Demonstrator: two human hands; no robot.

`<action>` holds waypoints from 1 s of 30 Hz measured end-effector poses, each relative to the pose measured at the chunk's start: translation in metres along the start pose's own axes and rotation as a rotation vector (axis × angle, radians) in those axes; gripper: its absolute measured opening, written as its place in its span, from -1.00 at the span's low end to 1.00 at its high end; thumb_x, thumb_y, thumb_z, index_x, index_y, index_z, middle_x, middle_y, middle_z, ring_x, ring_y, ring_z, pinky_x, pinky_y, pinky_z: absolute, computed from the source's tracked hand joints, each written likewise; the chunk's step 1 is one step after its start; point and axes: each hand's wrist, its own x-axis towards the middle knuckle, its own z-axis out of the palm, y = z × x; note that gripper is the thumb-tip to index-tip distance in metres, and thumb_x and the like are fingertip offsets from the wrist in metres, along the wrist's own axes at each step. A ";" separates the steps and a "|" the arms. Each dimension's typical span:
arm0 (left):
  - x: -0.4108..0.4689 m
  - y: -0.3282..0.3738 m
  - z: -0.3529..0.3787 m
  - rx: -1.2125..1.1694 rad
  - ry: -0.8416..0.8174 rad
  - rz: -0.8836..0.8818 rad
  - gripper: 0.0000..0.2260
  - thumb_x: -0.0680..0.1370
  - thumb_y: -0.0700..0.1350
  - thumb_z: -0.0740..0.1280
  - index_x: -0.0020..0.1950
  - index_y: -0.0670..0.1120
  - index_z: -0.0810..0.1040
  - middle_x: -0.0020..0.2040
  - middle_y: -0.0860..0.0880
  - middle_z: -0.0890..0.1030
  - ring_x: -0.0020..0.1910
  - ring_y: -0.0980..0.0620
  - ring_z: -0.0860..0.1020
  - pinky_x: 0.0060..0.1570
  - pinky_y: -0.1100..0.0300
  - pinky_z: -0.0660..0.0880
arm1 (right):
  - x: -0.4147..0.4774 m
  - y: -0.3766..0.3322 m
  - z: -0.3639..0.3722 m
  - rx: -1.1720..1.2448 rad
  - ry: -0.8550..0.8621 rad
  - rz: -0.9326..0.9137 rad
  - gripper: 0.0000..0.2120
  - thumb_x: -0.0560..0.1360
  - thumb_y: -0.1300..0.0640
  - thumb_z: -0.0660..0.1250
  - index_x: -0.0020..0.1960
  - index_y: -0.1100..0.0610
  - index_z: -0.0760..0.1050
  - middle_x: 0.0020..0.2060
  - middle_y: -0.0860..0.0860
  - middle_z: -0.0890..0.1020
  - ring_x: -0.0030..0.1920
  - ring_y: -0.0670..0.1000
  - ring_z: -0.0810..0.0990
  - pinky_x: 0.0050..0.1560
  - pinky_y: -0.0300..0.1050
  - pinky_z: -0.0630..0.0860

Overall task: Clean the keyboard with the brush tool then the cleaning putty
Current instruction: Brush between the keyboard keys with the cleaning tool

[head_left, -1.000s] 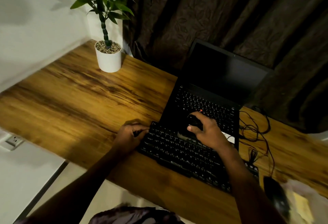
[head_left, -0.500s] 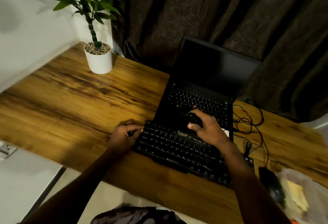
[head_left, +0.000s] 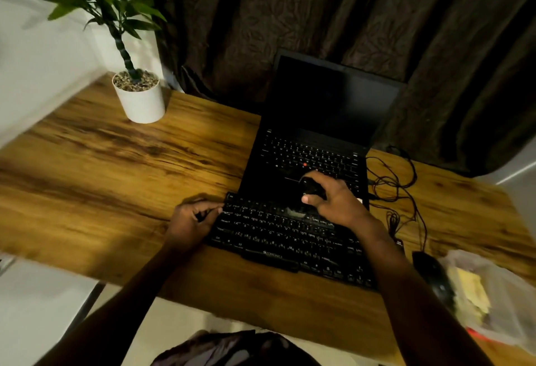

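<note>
A black external keyboard (head_left: 278, 238) lies on the wooden desk (head_left: 116, 168), its far edge against an open black laptop (head_left: 316, 139). My right hand (head_left: 336, 200) grips a black brush tool (head_left: 311, 187) over the keyboard's top rows, with pale bristles (head_left: 295, 214) touching the keys. My left hand (head_left: 193, 220) curls around the keyboard's left end, fingers pinching its corner. A clear bag (head_left: 490, 301) at the desk's right edge holds something yellow, blurred; I cannot tell if it is the putty.
A potted plant in a white pot (head_left: 140, 98) stands at the desk's back left. A black mouse (head_left: 433, 278) and tangled cables (head_left: 397, 191) lie right of the keyboard. Dark curtains (head_left: 348, 17) hang behind the laptop. The desk's front edge is near my body.
The view has swung a little, shifting everything in frame. My right hand with the brush has stayed over the keyboard's top rows; my left hand keeps its hold on the left end.
</note>
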 end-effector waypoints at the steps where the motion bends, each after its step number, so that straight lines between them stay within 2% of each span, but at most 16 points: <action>1: 0.000 0.000 0.000 0.009 0.005 0.008 -0.82 0.54 -0.05 0.39 0.03 -0.07 0.74 -0.11 0.05 0.70 -0.14 0.22 0.64 -0.19 0.37 0.51 | -0.001 0.002 -0.003 -0.030 -0.008 0.016 -0.66 0.56 0.03 0.42 0.19 -0.33 0.42 0.11 0.09 0.58 0.05 0.08 0.63 0.00 -0.01 0.64; 2: 0.001 0.001 0.000 0.012 0.005 0.005 -0.82 0.54 -0.05 0.39 0.03 -0.06 0.74 -0.11 0.09 0.69 -0.14 0.22 0.64 -0.17 0.38 0.51 | -0.002 0.004 -0.007 -0.058 -0.017 0.025 -0.66 0.56 0.03 0.42 0.17 -0.35 0.42 0.08 0.09 0.58 0.03 0.08 0.63 -0.01 0.04 0.65; 5: -0.001 0.002 0.000 0.032 0.000 -0.044 -0.89 0.55 -0.08 0.43 0.03 -0.01 0.73 -0.14 0.26 0.66 -0.18 0.29 0.60 -0.19 0.44 0.46 | -0.008 0.008 -0.018 -0.121 -0.027 0.031 -0.69 0.57 0.10 0.41 0.20 -0.23 0.46 -0.03 0.00 0.64 -0.07 -0.01 0.65 -0.09 0.01 0.66; 8: -0.001 0.007 -0.001 0.064 0.005 -0.052 -0.90 0.55 -0.16 0.46 0.01 0.02 0.72 -0.19 0.34 0.61 -0.26 0.36 0.55 -0.26 0.51 0.38 | -0.010 0.007 -0.020 -0.105 -0.002 0.033 -0.68 0.56 0.07 0.42 0.22 -0.25 0.45 0.01 0.00 0.64 -0.04 -0.02 0.65 -0.04 0.03 0.66; 12: -0.001 0.006 -0.001 0.065 -0.005 -0.084 -0.82 0.55 -0.10 0.46 -0.03 0.23 0.66 -0.11 0.17 0.67 -0.25 0.21 0.61 -0.26 0.31 0.50 | -0.016 0.004 -0.010 0.004 0.025 -0.007 -0.61 0.55 0.08 0.44 0.34 -0.11 0.46 0.08 0.01 0.65 0.07 0.00 0.65 0.08 -0.01 0.63; 15: -0.001 0.004 -0.001 0.068 -0.009 -0.103 -0.87 0.55 -0.06 0.46 -0.01 0.20 0.67 -0.21 0.03 0.70 -0.26 0.02 0.65 -0.30 0.16 0.55 | -0.027 0.009 -0.011 -0.021 0.028 0.008 -0.62 0.57 0.11 0.41 0.35 -0.12 0.44 0.10 0.05 0.62 0.05 0.03 0.63 -0.06 -0.14 0.57; 16: -0.001 0.003 -0.001 0.071 -0.003 -0.105 -0.83 0.55 -0.10 0.46 -0.01 0.20 0.67 -0.21 0.05 0.71 -0.25 0.03 0.66 -0.30 0.18 0.55 | -0.030 0.012 -0.013 -0.054 0.032 0.023 -0.62 0.58 0.12 0.39 0.35 -0.13 0.44 0.10 0.06 0.60 0.05 0.03 0.61 -0.07 -0.13 0.56; 18: -0.002 0.005 -0.001 0.062 0.005 -0.096 -0.74 0.56 -0.15 0.45 -0.04 0.27 0.66 -0.19 0.20 0.70 -0.23 0.21 0.64 -0.25 0.30 0.54 | -0.038 0.014 -0.018 -0.130 0.036 0.057 -0.62 0.59 0.11 0.38 0.34 -0.17 0.42 0.08 0.06 0.57 0.04 0.04 0.59 -0.02 0.00 0.60; 20: -0.002 0.005 -0.001 0.057 0.000 -0.081 -0.66 0.56 -0.15 0.44 -0.07 0.36 0.65 -0.16 0.29 0.69 -0.19 0.26 0.64 -0.20 0.36 0.54 | -0.044 0.014 -0.022 -0.159 0.048 0.053 -0.62 0.59 0.13 0.38 0.34 -0.16 0.42 0.03 0.02 0.60 0.01 0.03 0.60 0.01 0.06 0.63; 22: -0.002 0.003 -0.001 0.067 -0.010 -0.066 -0.69 0.57 -0.16 0.42 -0.03 0.32 0.66 -0.12 0.22 0.71 -0.14 0.21 0.66 -0.17 0.35 0.55 | -0.044 0.014 -0.023 -0.136 0.071 0.048 -0.61 0.58 0.13 0.39 0.35 -0.13 0.42 0.02 0.04 0.61 -0.01 0.02 0.61 -0.02 0.02 0.62; 24: -0.003 0.004 -0.002 0.065 -0.033 -0.064 -0.79 0.58 -0.18 0.40 0.07 0.15 0.67 -0.05 0.04 0.73 -0.11 0.12 0.68 -0.17 0.34 0.57 | -0.041 0.010 -0.019 -0.056 0.116 0.039 -0.61 0.58 0.14 0.40 0.36 -0.05 0.44 0.03 0.04 0.61 -0.05 -0.02 0.61 -0.09 -0.10 0.57; 26: -0.003 0.004 -0.003 0.065 -0.049 -0.054 -0.85 0.58 -0.18 0.40 0.10 0.01 0.69 -0.02 -0.02 0.74 -0.11 0.06 0.69 -0.17 0.31 0.58 | -0.039 0.006 -0.015 0.012 0.140 0.027 -0.63 0.57 0.18 0.41 0.35 0.01 0.47 0.02 0.01 0.62 -0.04 -0.04 0.61 -0.11 -0.21 0.54; 28: -0.003 0.004 -0.002 0.052 -0.060 -0.062 -0.85 0.58 -0.17 0.41 0.10 0.02 0.70 -0.02 -0.01 0.73 -0.11 0.06 0.69 -0.17 0.29 0.58 | -0.039 0.007 -0.013 0.002 0.113 0.043 -0.63 0.57 0.18 0.41 0.34 -0.05 0.47 0.04 0.02 0.62 -0.02 -0.01 0.63 -0.10 -0.18 0.58; 30: -0.003 0.003 -0.001 0.048 -0.051 -0.057 -0.82 0.58 -0.16 0.41 0.06 0.12 0.68 -0.02 0.02 0.73 -0.10 0.18 0.67 -0.14 0.40 0.55 | -0.040 0.013 -0.016 -0.055 0.076 0.065 -0.64 0.57 0.14 0.41 0.27 -0.20 0.45 0.05 0.05 0.61 -0.01 0.04 0.64 -0.07 -0.02 0.65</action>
